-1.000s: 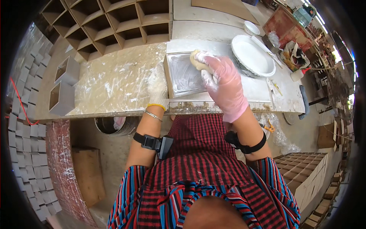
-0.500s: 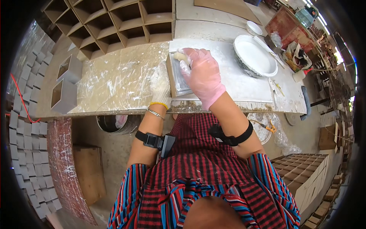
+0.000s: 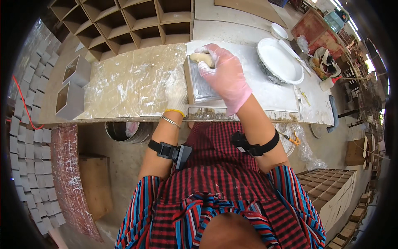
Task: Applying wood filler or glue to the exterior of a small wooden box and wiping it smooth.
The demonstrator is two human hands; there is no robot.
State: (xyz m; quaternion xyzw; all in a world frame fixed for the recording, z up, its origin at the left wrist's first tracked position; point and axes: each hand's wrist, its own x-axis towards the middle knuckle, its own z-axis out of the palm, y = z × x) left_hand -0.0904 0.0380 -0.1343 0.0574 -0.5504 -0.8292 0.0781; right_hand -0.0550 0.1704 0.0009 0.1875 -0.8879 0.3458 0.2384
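Observation:
In front of me on the table lies a shallow rectangular box [image 3: 207, 88], its top face coated wet grey and its side brown. My right hand [image 3: 227, 74], in a translucent pink glove, curls over the far part of the box. Between its fingers and thumb is a pale beige sponge [image 3: 202, 59], pressed at the far edge of the grey face. My left hand [image 3: 175, 89] wears a white knit glove smeared with white. It lies along the box's left side, fingers stretched away from me, bracing it; the fingertips are hard to make out.
A wide basin of white paste [image 3: 280, 60] stands to the right, with a white bowl [image 3: 278, 31] behind it. Two small grey boxes [image 3: 69, 101] sit at the table's left end. A brown compartment rack [image 3: 137, 25] fills the far left. Below the table is a bucket [image 3: 118, 135].
My right hand has shifted slightly right, leaving more of the sponge and grey face in sight. The left hand stays against the box's side. The whole view has moved slightly.

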